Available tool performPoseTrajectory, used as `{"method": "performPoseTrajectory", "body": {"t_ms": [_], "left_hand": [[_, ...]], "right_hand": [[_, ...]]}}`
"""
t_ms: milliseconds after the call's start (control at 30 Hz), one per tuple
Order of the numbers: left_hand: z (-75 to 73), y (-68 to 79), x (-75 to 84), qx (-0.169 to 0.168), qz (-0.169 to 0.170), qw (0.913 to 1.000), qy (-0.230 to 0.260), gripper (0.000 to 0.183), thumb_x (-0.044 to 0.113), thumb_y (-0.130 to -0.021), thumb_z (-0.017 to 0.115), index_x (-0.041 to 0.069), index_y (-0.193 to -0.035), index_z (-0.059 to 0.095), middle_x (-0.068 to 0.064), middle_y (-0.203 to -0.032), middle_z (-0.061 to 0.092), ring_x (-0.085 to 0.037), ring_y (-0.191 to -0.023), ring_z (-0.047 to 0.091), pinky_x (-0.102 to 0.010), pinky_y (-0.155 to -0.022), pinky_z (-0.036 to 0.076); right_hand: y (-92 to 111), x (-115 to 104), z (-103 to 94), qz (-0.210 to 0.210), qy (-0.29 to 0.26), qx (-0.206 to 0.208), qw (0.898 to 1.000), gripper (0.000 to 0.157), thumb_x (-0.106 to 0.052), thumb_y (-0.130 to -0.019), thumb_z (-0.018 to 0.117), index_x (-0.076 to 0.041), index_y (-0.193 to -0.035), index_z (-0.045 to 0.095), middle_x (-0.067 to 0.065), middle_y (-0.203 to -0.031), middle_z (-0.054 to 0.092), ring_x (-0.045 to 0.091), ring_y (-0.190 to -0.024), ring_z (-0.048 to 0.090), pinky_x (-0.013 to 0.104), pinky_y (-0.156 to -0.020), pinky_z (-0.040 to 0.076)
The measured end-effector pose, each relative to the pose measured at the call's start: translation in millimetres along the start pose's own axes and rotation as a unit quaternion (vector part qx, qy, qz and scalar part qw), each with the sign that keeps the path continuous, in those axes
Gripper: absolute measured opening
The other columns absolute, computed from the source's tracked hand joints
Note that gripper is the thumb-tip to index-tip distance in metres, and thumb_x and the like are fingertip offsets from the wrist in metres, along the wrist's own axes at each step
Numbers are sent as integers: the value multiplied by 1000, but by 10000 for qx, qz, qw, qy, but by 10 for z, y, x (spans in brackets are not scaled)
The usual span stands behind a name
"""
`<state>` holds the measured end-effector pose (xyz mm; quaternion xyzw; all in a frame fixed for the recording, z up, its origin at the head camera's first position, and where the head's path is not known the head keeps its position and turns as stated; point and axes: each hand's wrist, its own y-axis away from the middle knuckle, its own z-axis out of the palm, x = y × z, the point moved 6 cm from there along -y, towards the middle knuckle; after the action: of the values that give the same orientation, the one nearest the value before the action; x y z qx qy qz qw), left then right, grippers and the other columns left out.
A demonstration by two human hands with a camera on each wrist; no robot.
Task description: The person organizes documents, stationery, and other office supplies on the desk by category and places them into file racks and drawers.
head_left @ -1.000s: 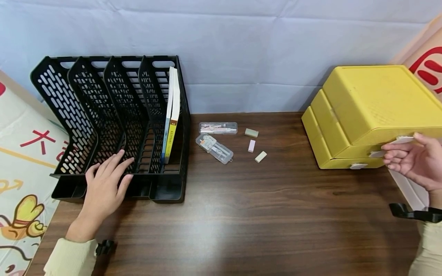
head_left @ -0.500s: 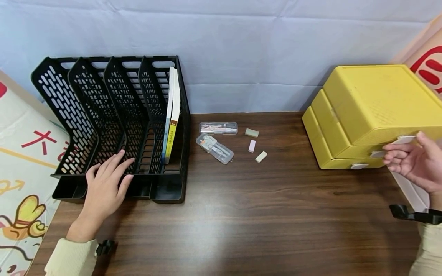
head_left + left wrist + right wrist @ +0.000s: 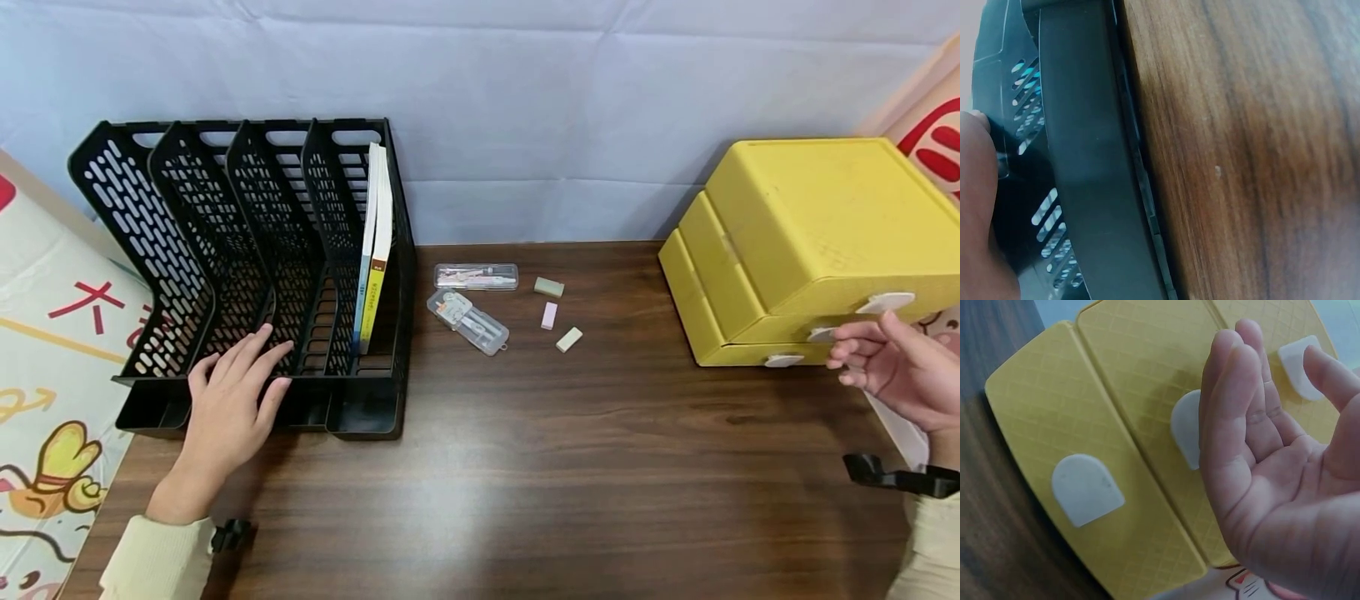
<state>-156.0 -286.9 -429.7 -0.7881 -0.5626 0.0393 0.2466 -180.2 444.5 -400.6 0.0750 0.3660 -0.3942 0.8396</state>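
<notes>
Right hand [image 3: 900,373] eased down from the rounded white top handle [image 3: 887,302], gripping nothing
Its fingers curve loosely before the yellow plastic three-drawer cabinet [image 3: 840,217], leaving that handle apparently unheld; the left hand [image 3: 228,412], fingers spread, rests on the black perforated plastic file rack [image 3: 367,412].

Study or office-type workspace; exact premises undetermined. Evidence: wood-grain desk [image 3: 525,467] bearing drawers [image 3: 855,217], erasers [image 3: 549,287], clear cases [image 3: 477,277] and a rack [image 3: 365,417] of books [image 3: 375,275]; creased cloth [image 3: 517,108] behind, cartoon sheet [image 3: 56,462] at left.
</notes>
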Motion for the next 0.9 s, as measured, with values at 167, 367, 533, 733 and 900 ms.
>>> {"method": "performPoseTrajectory", "body": {"t_ms": [167,367,533,733,900], "left_hand": [[7,11,0,3,4,10000,-4,45,17,-94,68,13,-138,61,-13,-157,45,-40,-137,43,-70,-104,23],[7,-8,-3,-9,-4,10000,32,41,27,-100,61,13,-139,61,-12,-158,44,-41,-138,43,-70,-105,22],[2,-13,-5,10,-26,10000,38,40,32,-103,56,12,-138,61,-13,-156,46,-41,-137,43,-70,-105,22],[-10,-11,8,76,14,10000,58,40,33,-103,56,12,-137,62,-14,-156,46,-41,-137,44,-70,-104,22],[-12,-19,12,71,34,10000,57,41,30,-101,58,13,-138,61,-14,-156,46,-41,-137,43,-70,-104,22]], "right_hand": [[70,94,-38,280,121,103,9995,79,-34,-108,-3,14,-139,51,29,-129,64,37,-123,62,41,-99,52],[112,183,-109,506,209,-18,9985,76,-36,-109,0,11,-143,49,27,-134,62,34,-126,60,41,-101,50],[85,226,-173,616,194,118,9978,78,-41,-108,2,11,-143,48,27,-133,62,34,-126,60,41,-101,51],[66,261,-250,835,37,186,9963,83,-49,-105,5,10,-144,48,26,-134,61,33,-126,60,42,-102,50],[77,288,-287,998,-235,220,9945,82,-52,-105,11,10,-145,47,26,-135,60,34,-128,58,42,-105,48]]}}
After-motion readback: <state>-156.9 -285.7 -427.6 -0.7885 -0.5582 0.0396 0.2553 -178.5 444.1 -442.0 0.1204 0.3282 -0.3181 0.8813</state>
